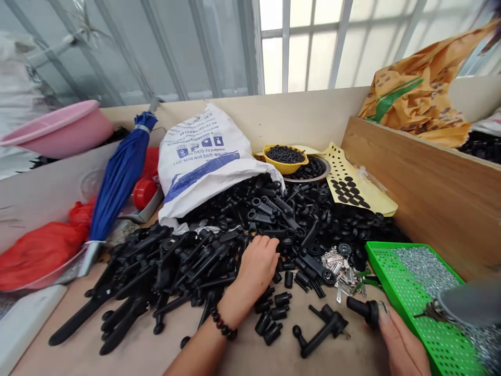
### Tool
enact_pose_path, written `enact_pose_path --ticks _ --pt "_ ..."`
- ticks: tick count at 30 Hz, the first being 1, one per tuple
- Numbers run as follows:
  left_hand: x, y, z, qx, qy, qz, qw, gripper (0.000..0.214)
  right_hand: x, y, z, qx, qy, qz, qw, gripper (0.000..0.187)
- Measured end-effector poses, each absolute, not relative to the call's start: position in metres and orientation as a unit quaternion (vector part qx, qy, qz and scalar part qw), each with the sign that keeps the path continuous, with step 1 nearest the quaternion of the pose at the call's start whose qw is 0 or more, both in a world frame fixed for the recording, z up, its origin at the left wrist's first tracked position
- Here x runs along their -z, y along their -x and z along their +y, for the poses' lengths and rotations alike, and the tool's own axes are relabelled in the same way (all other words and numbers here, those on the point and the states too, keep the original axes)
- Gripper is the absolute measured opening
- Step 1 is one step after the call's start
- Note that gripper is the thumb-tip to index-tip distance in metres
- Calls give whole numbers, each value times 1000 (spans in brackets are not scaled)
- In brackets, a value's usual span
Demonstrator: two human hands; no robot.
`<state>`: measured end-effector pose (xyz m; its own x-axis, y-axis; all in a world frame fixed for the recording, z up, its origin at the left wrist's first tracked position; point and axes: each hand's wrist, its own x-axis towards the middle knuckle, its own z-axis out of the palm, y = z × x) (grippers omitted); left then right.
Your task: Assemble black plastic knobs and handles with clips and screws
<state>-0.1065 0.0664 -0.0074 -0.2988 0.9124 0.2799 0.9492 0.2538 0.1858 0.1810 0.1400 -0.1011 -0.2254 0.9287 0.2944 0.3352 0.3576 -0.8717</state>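
While the right hand [403,339] pinches a black cylindrical part [360,309], thumb against its near end, just beside the green tray [391,279], the left hand [259,263] reaches into the pile of black parts [219,256], fingers bent close together; its fingertips are hidden, so any grip cannot be determined.

Crank handles [321,339]: black
Sack [211,128]: white, blue print
Umbrella [117,175]: blue
Basin [70,130]: pink
Perforated tray [392,282]: bright green
Worktop [352,357]: beige
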Motion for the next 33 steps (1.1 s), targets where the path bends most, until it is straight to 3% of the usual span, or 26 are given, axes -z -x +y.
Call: enact_pose_path --ticks 6,13,18,23,28,33 --pt "13 104 82 203 580 -788 39 11 76 -164 134 -424 470 -682 367 46" --pt "2 103 77 343 560 -754 -19 6 63 -160 131 -457 444 -660 398 41" --pt "-13 64 61 433 559 -665 -240 7 31 -147 125 -467 439 -615 459 39" --pt "-11 16 44 416 569 -605 -371 12 -4 -129 117 -449 444 -588 505 34" --pt "4 -16 41 486 503 -520 -491 10 -4 -122 110 -545 434 -512 502 31" --pt "21 -30 45 561 401 -457 -562 36 -13 -121 106 -634 382 -437 512 28"
